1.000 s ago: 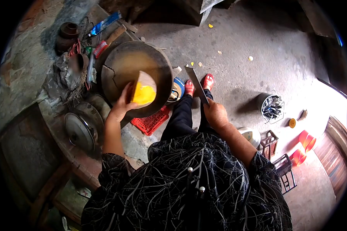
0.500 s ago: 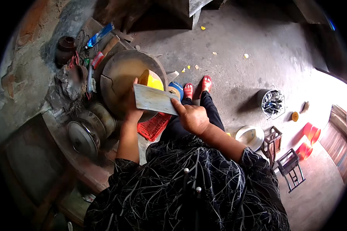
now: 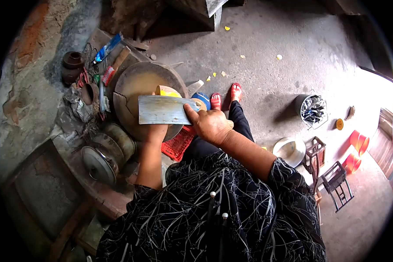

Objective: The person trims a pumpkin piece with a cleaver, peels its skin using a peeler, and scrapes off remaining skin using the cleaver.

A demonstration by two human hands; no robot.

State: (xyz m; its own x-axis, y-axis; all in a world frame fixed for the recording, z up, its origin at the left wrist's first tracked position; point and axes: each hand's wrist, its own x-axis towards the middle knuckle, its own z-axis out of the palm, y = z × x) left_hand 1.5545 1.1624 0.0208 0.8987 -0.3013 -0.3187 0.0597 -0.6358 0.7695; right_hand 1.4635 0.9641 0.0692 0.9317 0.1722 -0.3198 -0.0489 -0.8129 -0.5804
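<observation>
My right hand (image 3: 210,125) is wrapped round the handle of a broad cleaver (image 3: 163,110), its index finger along the blade. The blade lies flat-side up over my left hand (image 3: 158,130) and hides most of its fingers. Just beyond the blade shows a yellow-fleshed piece with pale rind (image 3: 167,91); my left hand is at it, though the grip itself is covered. Both hands are over the near side of a round wooden board or lid (image 3: 129,81) with a crack at its left.
A red basket (image 3: 178,144) lies below the round board. Lidded pots (image 3: 99,165) stand at left. On the floor are a bucket (image 3: 312,109), a white basin (image 3: 289,152), a small stool (image 3: 336,181), orange-red buckets (image 3: 359,142) and yellow scraps (image 3: 208,78).
The cleaver has swung from my right side across to the left, over my left hand and the yellow piece. The view has shifted slightly.
</observation>
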